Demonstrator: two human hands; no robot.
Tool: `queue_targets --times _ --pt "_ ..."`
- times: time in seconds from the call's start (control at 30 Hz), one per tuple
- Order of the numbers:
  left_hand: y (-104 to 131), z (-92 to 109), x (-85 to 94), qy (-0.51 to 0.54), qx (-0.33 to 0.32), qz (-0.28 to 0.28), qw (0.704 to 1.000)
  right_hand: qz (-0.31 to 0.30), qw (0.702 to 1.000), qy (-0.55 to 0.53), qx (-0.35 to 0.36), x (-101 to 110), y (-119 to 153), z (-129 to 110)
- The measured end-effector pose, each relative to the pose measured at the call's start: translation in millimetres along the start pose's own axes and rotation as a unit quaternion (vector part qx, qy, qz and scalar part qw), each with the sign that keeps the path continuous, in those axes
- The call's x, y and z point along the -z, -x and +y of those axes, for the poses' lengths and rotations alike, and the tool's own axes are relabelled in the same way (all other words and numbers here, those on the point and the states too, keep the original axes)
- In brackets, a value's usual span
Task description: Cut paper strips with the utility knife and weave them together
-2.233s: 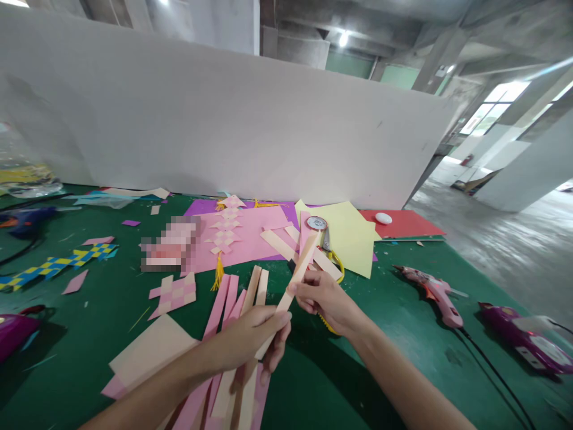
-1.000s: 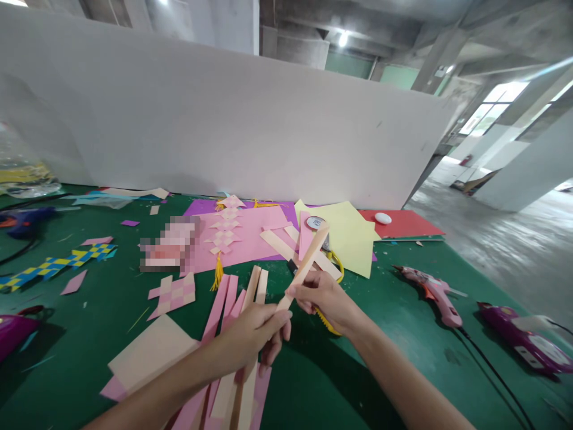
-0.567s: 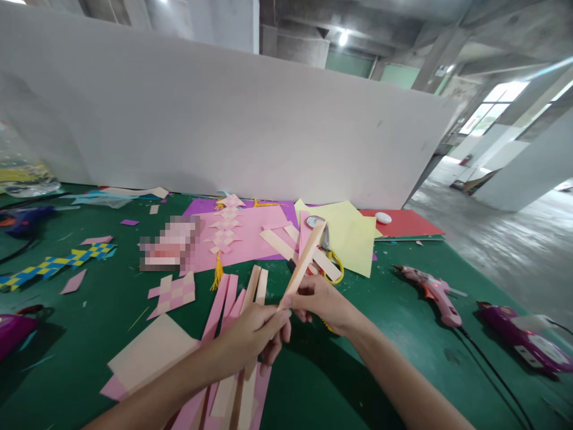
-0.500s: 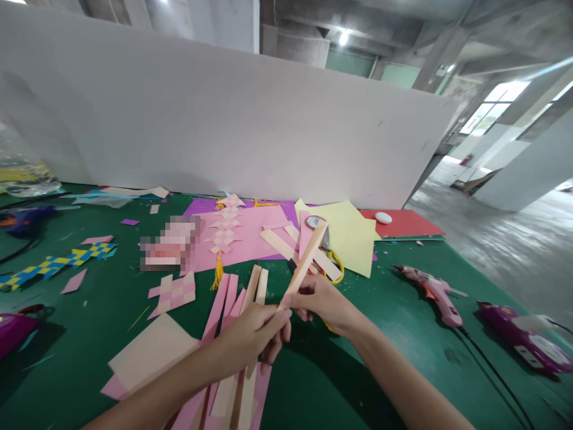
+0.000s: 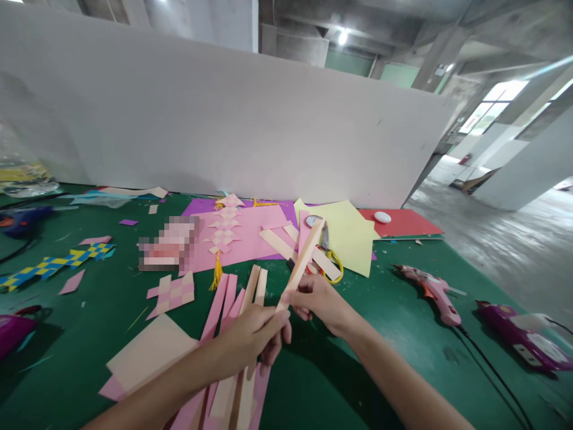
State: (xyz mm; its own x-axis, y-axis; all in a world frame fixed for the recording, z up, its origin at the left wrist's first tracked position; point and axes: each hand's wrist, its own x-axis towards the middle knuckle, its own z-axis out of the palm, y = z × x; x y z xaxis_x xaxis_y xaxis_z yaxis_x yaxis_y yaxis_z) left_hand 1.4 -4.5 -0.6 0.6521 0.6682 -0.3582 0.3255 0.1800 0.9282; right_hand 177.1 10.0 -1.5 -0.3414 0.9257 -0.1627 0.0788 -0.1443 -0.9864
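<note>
A folded cream paper strip [image 5: 305,255] slants up and away to the right, raised above the table. My left hand [image 5: 264,334] is closed on its lower end between thumb and fingers. Just above that, my right hand [image 5: 320,301] pinches the same strip. Under my left hand and forearm lie several pink paper strips [image 5: 218,304] and cream folded strips [image 5: 248,292], partly hidden. Beyond the held strip are yellow-handled scissors [image 5: 335,269], partly covered by cream and pink strips. A pink and cream woven piece [image 5: 178,292] rests left of the strips.
A woven ornament with a yellow tassel [image 5: 218,272] lies on pink paper [image 5: 264,221]. Yellow paper [image 5: 351,236] and a red sheet [image 5: 414,222] sit at the back. On the right are a pink glue gun [image 5: 432,289] and a purple tool [image 5: 521,334]. A white board [image 5: 215,119] stands behind.
My right hand has slid slightly along the strip, opening a small gap from my left thumb. Both hands keep hold, and the strip has shifted very little.
</note>
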Motion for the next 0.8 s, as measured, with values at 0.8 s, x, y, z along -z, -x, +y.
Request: queue_targets --times 0.8 --pt "0.3 7.8 -1.2 -0.010 -0.030 0.042 0.999 -0.043 0.999 0.016 0.020 3.4 1.9 -3.6"
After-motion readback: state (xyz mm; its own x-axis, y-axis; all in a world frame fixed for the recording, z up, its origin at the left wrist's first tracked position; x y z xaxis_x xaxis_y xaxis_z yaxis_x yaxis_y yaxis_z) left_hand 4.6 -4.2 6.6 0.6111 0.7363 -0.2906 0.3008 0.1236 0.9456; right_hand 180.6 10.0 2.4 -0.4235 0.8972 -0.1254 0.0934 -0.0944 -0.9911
